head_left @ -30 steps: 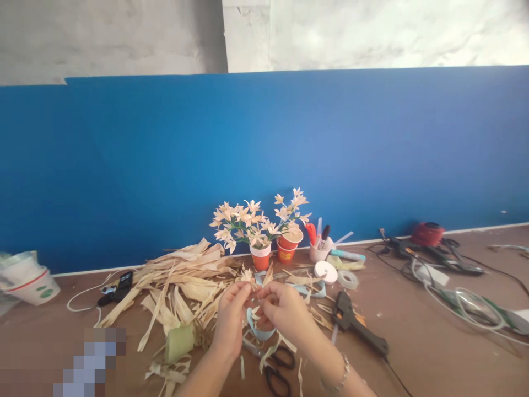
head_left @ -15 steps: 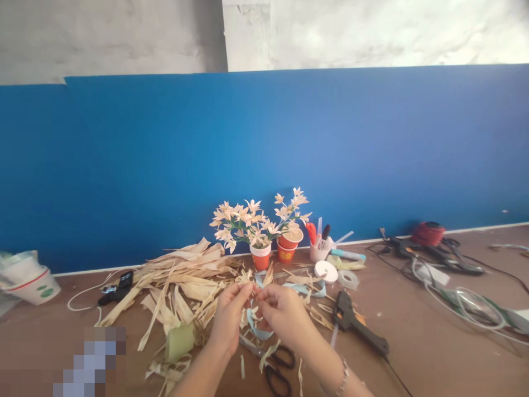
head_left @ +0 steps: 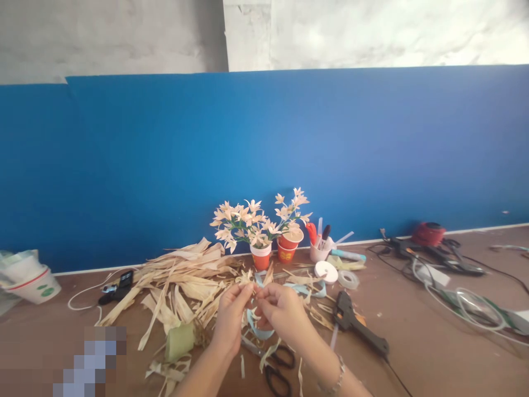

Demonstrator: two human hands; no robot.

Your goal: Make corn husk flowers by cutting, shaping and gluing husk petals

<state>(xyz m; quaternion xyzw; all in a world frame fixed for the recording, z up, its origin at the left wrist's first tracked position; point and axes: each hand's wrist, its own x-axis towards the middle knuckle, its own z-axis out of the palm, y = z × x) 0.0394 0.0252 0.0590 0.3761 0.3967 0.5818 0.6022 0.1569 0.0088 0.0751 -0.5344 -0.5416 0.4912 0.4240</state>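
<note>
My left hand (head_left: pixel 232 311) and my right hand (head_left: pixel 283 311) meet at the fingertips over the middle of the table. Both are closed in a pinch, and the small thing between them is too hidden to name. A pale fringed piece of husk (head_left: pixel 247 275) shows just beyond the left fingers; whether it is held I cannot tell. Below the hands curls a light blue ribbon (head_left: pixel 259 332). Scissors with black handles (head_left: pixel 281 366) lie under my wrists, partly covered by husk scraps. Dry corn husks (head_left: pixel 185 270) are heaped to the left of my hands.
Husk flowers (head_left: pixel 248 220) stand in a red-and-white cup (head_left: pixel 260 258), with stacked red cups (head_left: pixel 287 251) alongside. A black glue gun (head_left: pixel 359 325) lies on the right, its cord trailing forward. Further right are tangled cables (head_left: pixel 475 309). A green roll (head_left: pixel 180 342) rests left of my wrist.
</note>
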